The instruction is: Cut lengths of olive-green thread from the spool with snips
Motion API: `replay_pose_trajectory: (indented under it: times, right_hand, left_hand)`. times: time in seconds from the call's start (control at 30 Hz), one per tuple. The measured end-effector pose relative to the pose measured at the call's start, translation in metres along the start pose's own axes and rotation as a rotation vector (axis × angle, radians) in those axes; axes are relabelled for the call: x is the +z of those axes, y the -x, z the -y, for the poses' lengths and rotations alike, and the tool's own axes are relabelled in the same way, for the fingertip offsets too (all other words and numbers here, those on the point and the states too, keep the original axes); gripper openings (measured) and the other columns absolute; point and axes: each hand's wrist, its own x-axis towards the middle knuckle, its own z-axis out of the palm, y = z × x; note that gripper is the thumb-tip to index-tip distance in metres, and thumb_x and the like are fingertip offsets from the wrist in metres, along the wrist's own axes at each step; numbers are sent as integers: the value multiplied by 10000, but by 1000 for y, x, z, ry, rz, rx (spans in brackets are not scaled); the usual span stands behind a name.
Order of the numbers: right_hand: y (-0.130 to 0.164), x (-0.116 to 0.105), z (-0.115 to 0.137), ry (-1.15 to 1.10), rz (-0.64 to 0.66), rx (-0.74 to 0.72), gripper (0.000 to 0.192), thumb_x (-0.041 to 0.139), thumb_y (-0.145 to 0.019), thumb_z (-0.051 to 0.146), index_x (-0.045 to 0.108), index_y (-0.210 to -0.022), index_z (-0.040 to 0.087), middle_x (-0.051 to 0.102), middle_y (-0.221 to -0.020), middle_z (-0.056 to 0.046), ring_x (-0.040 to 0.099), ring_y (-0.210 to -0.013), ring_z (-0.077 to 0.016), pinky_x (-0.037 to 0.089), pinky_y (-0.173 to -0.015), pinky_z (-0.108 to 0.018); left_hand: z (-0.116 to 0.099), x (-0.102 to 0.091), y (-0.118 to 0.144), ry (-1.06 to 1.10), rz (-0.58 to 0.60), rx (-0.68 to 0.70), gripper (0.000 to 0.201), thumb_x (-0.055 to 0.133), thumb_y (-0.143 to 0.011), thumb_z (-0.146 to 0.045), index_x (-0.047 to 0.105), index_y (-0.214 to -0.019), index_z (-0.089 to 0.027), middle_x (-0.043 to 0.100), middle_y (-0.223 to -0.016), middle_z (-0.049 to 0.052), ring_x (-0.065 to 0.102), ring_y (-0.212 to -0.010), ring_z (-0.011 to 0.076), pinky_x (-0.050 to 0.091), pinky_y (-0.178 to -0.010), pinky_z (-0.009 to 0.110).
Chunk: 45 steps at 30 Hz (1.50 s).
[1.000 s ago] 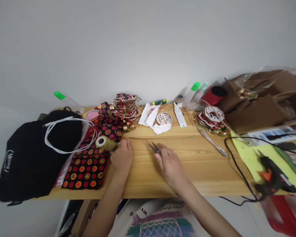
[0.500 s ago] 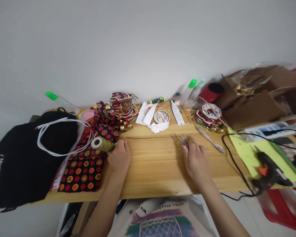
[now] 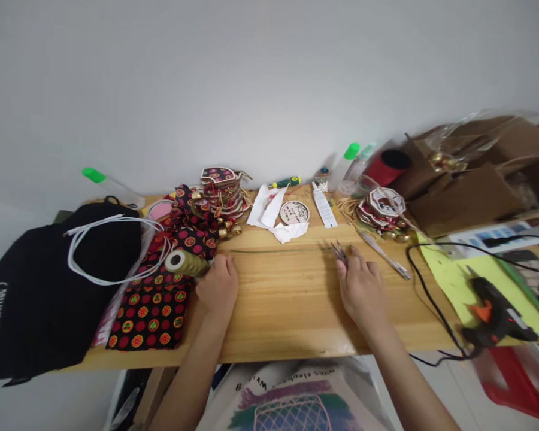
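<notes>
My left hand is closed around the end of a spool of olive thread, which lies sideways over patterned cloth. From beside that hand a thin olive thread runs straight across the wooden table toward the right. My right hand is closed on small thread snips, their blades slightly apart and pointing away from me. The blade tips are close to the thread's right end; whether they touch it I cannot tell. My palms hide the spool's far end and the snips' handles.
Patterned black cloth and a black bag with a white cable lie left. Behind are stacked ornaments with bells, a round wooden disc and a tube. A glue gun and cardboard box are right.
My right hand has shifted slightly to the right with the snips. My left hand and the spool have stayed in place.
</notes>
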Motion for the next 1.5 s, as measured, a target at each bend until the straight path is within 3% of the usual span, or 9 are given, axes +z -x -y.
replay_pose_trajectory:
  times: [0.7, 1.2, 1.5]
  right_hand:
    - [0, 4, 5, -4, 9, 51, 398, 267, -940, 355, 577, -942, 105, 568, -1218, -202, 510, -876, -289, 376, -766, -421]
    - [1, 4, 6, -27, 4, 61, 372, 296, -935, 354, 579, -906, 114, 565, -1230, -192, 515, -856, -278, 371, -774, -412]
    - [13, 10, 4, -99, -65, 73, 395, 261, -942, 343, 573, -967, 102, 547, -1240, -217, 514, -957, -289, 381, -826, -433]
  left_hand:
    - [-6, -1, -4, -58, 11, -4, 388, 196, -921, -343, 539, -956, -166, 659, -703, 116, 656, -657, 238, 442, -544, 289]
    - [-6, 2, -5, -64, 9, -12, 364, 211, -921, -347, 532, -964, -181, 668, -710, 109, 657, -651, 233, 425, -538, 274]
    - [-8, -1, -4, -56, 13, -19, 364, 218, -917, -352, 537, -953, -180, 672, -735, 124, 653, -667, 239, 399, -527, 269]
